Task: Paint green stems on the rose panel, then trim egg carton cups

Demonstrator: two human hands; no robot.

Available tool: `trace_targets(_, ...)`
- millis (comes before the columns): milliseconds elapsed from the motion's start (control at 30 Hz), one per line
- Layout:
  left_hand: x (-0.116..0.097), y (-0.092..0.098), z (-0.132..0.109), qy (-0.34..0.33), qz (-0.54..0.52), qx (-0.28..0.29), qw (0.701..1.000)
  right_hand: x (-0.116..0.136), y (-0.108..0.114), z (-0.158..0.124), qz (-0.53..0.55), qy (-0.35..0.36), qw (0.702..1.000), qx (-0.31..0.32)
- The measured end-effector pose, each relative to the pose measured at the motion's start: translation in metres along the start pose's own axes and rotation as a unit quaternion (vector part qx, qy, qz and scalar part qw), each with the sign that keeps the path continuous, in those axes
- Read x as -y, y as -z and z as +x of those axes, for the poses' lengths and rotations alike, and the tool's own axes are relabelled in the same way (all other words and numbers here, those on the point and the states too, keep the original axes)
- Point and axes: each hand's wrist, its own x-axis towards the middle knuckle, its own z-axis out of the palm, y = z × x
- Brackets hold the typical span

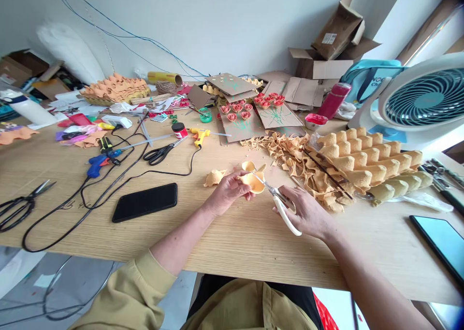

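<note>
Pulp cup [253, 181] pinched in left hand [228, 191]; right hand [308, 215] closed around scissors [281, 199]. Better to turn the cup than the blades.

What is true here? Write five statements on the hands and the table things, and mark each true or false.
1. The left hand holds a yellow egg-carton cup. True.
2. The right hand holds black-handled scissors. False: it holds white-handled scissors, with the blades at the cup.
3. A black phone lies flat on the table, left of the left hand. True.
4. The fan stands at the table's left end. False: the fan stands at the right.
5. The paper roses on the cardboard are blue. False: the paper roses are red.
</note>
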Motion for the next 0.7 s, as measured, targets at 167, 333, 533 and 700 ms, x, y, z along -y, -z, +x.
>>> trace_targets(167, -0.0013, -0.0003, -0.0006, 0.02, -0.012, -0.015, 1.0, 0.0013, -0.0004, -0.0008, -0.002, -0.013, 1.0, 0.003)
trace_targets(333, -0.0023, -0.001, -0.0014, 0.025, -0.044, -0.001, 0.999, 0.0012, -0.0015, -0.0019, -0.002, -0.016, 1.0, -0.006)
trace_targets(533, -0.0023, 0.0009, -0.0002, 0.018, -0.045, 0.004, 0.999, 0.0002, -0.0013, -0.0027, 0.01, -0.021, 1.0, -0.003)
trace_targets(700, -0.0058, 0.0026, 0.0001, 0.006, -0.045, -0.015, 0.999, -0.0016, -0.0053, -0.004, 0.012, -0.013, 1.0, -0.009)
